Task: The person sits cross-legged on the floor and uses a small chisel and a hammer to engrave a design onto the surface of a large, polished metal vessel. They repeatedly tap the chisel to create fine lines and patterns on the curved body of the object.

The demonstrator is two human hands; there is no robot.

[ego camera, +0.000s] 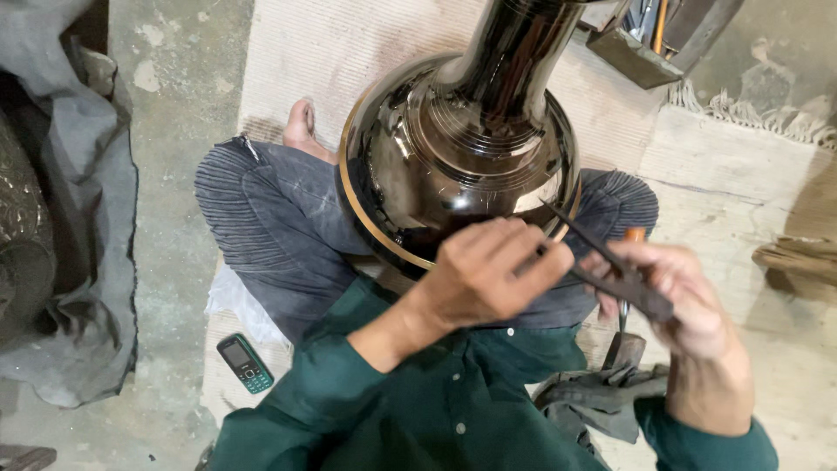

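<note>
A large glossy black metal vase [453,148] with a long neck and a brass-coloured band rests on my crossed legs, neck pointing away from me. My left hand [484,270] is curled at the vase's near edge, fingers pinched on the dark pointed metal tool [602,257]. My right hand [676,292] grips that tool's thicker end, with its thin tip aimed at the vase's rim. An orange-handled tool [634,235] pokes out beside my right hand.
A small green mobile phone [245,363] lies on the mat by my left knee. Grey cloth [87,227] is heaped at the left. A metal tool box [649,39] stands at the top right. A grey rag [602,397] lies by my right side.
</note>
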